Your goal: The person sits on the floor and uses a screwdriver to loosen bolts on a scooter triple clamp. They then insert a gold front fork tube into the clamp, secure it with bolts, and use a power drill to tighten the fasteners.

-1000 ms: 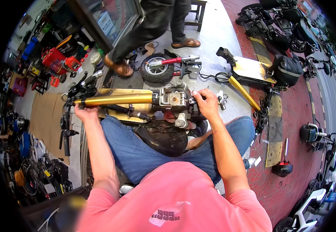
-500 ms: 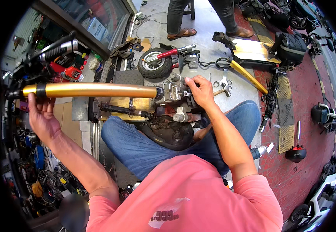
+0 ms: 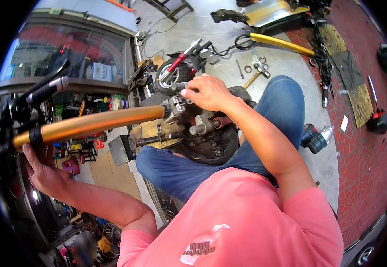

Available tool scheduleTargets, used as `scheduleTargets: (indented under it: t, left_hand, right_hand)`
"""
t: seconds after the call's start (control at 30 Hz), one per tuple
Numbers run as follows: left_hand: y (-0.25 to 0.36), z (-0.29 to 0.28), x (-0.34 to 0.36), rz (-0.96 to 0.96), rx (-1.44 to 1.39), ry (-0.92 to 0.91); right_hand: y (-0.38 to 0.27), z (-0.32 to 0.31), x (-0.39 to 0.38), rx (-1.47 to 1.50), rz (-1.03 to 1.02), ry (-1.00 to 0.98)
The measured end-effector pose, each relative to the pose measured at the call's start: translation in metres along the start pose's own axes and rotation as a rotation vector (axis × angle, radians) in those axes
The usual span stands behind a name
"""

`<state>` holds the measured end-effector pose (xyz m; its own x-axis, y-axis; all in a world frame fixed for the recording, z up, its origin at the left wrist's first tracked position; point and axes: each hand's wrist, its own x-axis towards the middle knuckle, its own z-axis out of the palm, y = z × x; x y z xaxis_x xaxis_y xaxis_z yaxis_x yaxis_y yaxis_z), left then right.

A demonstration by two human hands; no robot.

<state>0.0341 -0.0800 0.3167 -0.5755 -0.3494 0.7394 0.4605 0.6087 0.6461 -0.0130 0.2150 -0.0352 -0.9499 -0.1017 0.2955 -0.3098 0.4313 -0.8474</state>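
Note:
A gold scooter stem (image 3: 100, 123) lies across in front of me, tilted up slightly toward its silver folding joint (image 3: 174, 109). My left hand (image 3: 46, 171) grips the stem from below, near the black band (image 3: 36, 135) at its handlebar end. Over the folding joint, my right hand (image 3: 209, 92) is curled with its palm down; its fingertips are partly hidden. Beneath it, between my legs, are a silver-and-red clamp piece (image 3: 202, 125) and a black scooter wheel (image 3: 218, 153).
Beyond my hands lie a small wheel with a red fork (image 3: 172, 71), a hammer (image 3: 259, 66) and several wrenches. A second gold stem (image 3: 282, 43) and a power tool (image 3: 319, 139) are to the right. A dark stool (image 3: 171, 9) stands at the back.
My view has turned, so the surroundings have shifted. The stem now slants, its joint end higher in the picture. My right hand has moved left and bent over the joint; my left keeps its hold.

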Motion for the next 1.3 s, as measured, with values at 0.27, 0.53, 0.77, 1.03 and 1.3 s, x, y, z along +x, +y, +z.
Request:
scheduleTargets:
  t: [0.27, 0.53, 0.77, 1.03, 1.3]
  left_hand:
    - [-0.004, -0.008, -0.008, -0.047, -0.068, 0.043]
    - [0.004, 0.003, -0.055, 0.193, -0.012, 0.177]
    - [-0.059, -0.021, -0.075, -0.330, -0.506, -0.194]
    - [-0.052, 0.056, -0.065, -0.214, -0.426, -0.041]
    - [-0.055, 0.065, -0.060, -0.202, -0.508, 0.034]
  right_hand:
    - [0.000, -0.025, -0.011, 0.081, 0.026, -0.045]
    - [-0.003, -0.020, -0.010, 0.080, 0.066, -0.030]
    - [-0.009, -0.024, -0.006, 0.108, 0.060, 0.015]
    - [-0.007, -0.035, 0.000, 0.143, -0.017, -0.109]
    - [-0.016, -0.036, 0.025, 0.241, -0.031, -0.295]
